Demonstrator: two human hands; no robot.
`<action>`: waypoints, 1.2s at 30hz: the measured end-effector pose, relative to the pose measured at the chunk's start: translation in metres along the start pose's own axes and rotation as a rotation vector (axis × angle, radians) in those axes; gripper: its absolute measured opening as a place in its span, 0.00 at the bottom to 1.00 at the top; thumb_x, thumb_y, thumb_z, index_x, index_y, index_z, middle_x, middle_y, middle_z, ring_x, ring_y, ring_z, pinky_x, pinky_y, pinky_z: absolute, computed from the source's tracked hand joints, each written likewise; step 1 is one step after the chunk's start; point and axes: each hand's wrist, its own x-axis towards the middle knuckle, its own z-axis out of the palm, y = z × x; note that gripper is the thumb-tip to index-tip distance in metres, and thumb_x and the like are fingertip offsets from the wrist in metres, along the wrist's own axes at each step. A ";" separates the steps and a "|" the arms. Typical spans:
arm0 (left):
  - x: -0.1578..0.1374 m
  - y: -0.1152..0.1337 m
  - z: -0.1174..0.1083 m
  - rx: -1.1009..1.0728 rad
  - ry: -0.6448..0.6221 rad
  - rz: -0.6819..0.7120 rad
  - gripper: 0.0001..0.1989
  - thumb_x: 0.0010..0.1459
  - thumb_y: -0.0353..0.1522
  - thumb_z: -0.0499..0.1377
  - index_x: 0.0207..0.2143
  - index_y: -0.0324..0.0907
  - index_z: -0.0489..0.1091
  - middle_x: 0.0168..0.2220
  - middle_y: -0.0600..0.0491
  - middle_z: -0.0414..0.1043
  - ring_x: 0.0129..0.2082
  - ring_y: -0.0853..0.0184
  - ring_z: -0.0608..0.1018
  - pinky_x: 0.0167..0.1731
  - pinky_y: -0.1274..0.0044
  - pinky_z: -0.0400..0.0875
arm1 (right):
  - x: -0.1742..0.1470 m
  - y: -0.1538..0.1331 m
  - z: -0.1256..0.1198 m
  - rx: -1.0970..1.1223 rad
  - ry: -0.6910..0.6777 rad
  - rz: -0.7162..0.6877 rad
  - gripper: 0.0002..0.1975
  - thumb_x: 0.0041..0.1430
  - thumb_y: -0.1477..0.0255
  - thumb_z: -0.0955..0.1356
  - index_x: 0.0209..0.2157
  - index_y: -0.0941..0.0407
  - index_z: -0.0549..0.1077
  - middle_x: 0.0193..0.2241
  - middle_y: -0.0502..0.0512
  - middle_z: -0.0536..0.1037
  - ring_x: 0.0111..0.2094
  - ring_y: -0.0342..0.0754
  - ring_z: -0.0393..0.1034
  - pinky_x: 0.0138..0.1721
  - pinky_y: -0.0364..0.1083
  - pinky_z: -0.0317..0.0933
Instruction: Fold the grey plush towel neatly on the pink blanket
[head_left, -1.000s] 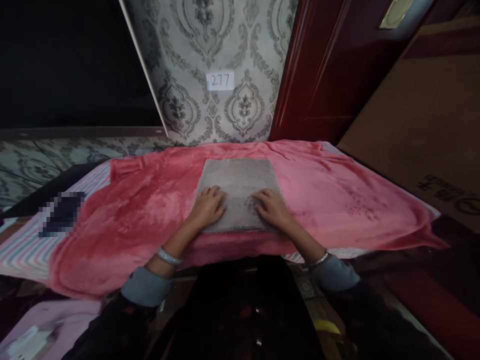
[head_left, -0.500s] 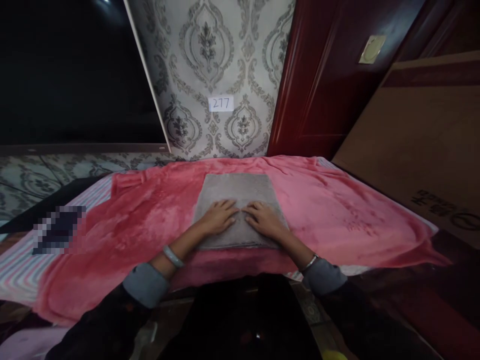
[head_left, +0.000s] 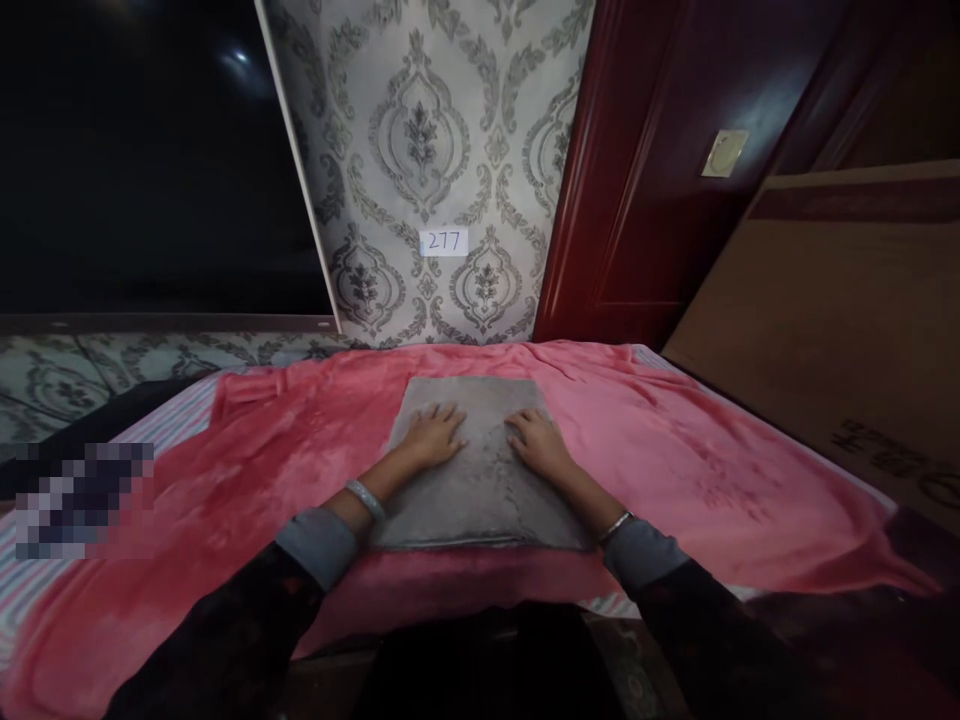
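A flat grey folded cloth [head_left: 480, 500], roughly rectangular with a soft, plush-looking surface, lies on a pink blanket [head_left: 660, 460]. My left hand [head_left: 433, 437] rests palm down on its left part, fingers spread. On the right part lies my right hand [head_left: 538, 443], also palm down with the fingers stretched out. Both hands touch the top of the cloth and grip nothing. Bare cloth shows between them, and its layered edge faces me.
A striped sheet [head_left: 169, 410] shows beneath the blanket's left side. Behind stand a large dark screen [head_left: 150, 160] and patterned wall with a "277" label [head_left: 445, 242]. A cardboard box [head_left: 840, 290] leans at the right, by a dark red door [head_left: 630, 180].
My hands have moved apart, the left toward the left and the right toward the right, across the cloth. The view has tilted up slightly, so the scene sits lower.
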 end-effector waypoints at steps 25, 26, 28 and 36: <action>0.076 -0.041 0.012 -0.025 0.109 -0.108 0.31 0.66 0.48 0.45 0.69 0.50 0.54 0.72 0.49 0.47 0.72 0.49 0.47 0.66 0.49 0.41 | 0.079 0.012 0.024 -0.060 -0.074 -0.070 0.25 0.71 0.61 0.58 0.66 0.48 0.61 0.67 0.58 0.60 0.67 0.56 0.52 0.64 0.62 0.49; 0.079 -0.043 0.015 -0.027 0.094 -0.051 0.31 0.67 0.48 0.44 0.69 0.52 0.53 0.72 0.51 0.47 0.72 0.52 0.48 0.67 0.52 0.41 | 0.082 0.013 0.027 -0.053 -0.100 -0.078 0.26 0.71 0.60 0.57 0.68 0.48 0.58 0.69 0.57 0.57 0.68 0.56 0.50 0.64 0.63 0.47; 0.084 -0.050 0.018 -0.032 0.070 -0.015 0.31 0.68 0.48 0.42 0.69 0.50 0.53 0.72 0.51 0.47 0.71 0.54 0.49 0.68 0.54 0.42 | 0.086 0.018 0.031 -0.052 -0.126 -0.028 0.28 0.72 0.58 0.55 0.69 0.49 0.55 0.70 0.57 0.53 0.69 0.57 0.48 0.65 0.64 0.45; 0.100 -0.099 0.022 -0.065 0.088 -0.159 0.31 0.68 0.47 0.40 0.69 0.47 0.52 0.71 0.49 0.50 0.71 0.54 0.50 0.66 0.57 0.49 | 0.099 0.055 0.036 -0.106 -0.092 0.183 0.29 0.72 0.56 0.53 0.68 0.53 0.58 0.69 0.59 0.57 0.69 0.57 0.48 0.65 0.62 0.45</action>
